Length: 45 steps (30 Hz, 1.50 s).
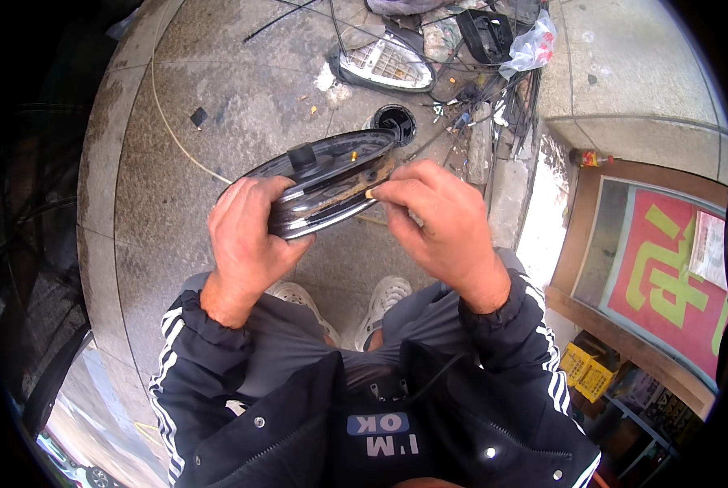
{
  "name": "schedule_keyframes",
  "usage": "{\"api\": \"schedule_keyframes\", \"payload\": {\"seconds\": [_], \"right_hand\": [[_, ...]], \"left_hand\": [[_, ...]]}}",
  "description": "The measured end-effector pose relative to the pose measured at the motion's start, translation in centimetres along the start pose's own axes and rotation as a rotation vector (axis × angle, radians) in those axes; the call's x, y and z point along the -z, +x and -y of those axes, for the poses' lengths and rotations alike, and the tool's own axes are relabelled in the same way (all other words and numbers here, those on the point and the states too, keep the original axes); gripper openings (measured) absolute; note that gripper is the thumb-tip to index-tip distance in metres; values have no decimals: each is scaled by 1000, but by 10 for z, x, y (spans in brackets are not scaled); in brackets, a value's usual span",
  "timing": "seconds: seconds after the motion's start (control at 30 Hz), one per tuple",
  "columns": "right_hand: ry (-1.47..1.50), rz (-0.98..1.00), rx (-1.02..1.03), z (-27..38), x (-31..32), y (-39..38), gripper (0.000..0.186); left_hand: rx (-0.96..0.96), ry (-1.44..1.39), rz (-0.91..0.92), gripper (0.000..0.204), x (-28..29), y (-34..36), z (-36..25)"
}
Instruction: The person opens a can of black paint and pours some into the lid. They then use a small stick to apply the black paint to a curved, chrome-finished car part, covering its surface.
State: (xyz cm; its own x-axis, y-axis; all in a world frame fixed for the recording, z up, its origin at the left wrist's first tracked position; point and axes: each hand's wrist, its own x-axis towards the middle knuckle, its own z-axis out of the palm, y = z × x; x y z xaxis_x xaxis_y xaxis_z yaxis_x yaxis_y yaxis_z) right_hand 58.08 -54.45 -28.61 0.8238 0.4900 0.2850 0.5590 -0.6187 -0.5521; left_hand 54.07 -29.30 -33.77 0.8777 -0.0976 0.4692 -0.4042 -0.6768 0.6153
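A black wheel rim (331,169), with a short hub sticking up, is tilted above the ground in front of me. My left hand (248,228) grips its left side, thumb underneath and fingers over the edge. Rusty brown patches show in the channel between its two flanges. A small brass-coloured fitting (353,156) stands on the upper flange. At the rim's right side, my right hand (439,218) is closed in a pinch on a small brass-coloured piece (370,193), right against the channel. Most of that piece is hidden by the fingertips.
Beyond the rim, an open round black tin (394,124) stands on the paving. Farther off lie a grey-white grille-like part (387,63), a clear plastic bag (533,45), and tangled cables and scraps. On the right are a wood-framed panel (566,297) and a yellow crate (585,370).
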Motion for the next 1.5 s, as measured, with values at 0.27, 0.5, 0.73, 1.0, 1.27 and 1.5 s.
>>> {"api": "schedule_keyframes", "payload": {"seconds": [0.27, 0.5, 0.73, 1.0, 1.27, 1.5], "right_hand": [[19, 14, 104, 26, -12, 9, 30], [69, 121, 241, 34, -31, 21, 17], [-14, 119, 121, 10, -6, 14, 28], [7, 114, 23, -34, -5, 4, 20], [-20, 91, -57, -64, -16, -1, 18], [102, -17, -17, 2, -10, 5, 23]], "left_hand": [[36, 11, 2, 53, -4, -2, 1], [26, 5, -18, 46, -4, 2, 0], [35, 7, -24, 43, 0, 1, 2], [39, -6, -7, 55, 5, -5, 5], [16, -9, -18, 54, 10, -8, 7], [32, 14, -5, 56, 8, -9, 8]]}}
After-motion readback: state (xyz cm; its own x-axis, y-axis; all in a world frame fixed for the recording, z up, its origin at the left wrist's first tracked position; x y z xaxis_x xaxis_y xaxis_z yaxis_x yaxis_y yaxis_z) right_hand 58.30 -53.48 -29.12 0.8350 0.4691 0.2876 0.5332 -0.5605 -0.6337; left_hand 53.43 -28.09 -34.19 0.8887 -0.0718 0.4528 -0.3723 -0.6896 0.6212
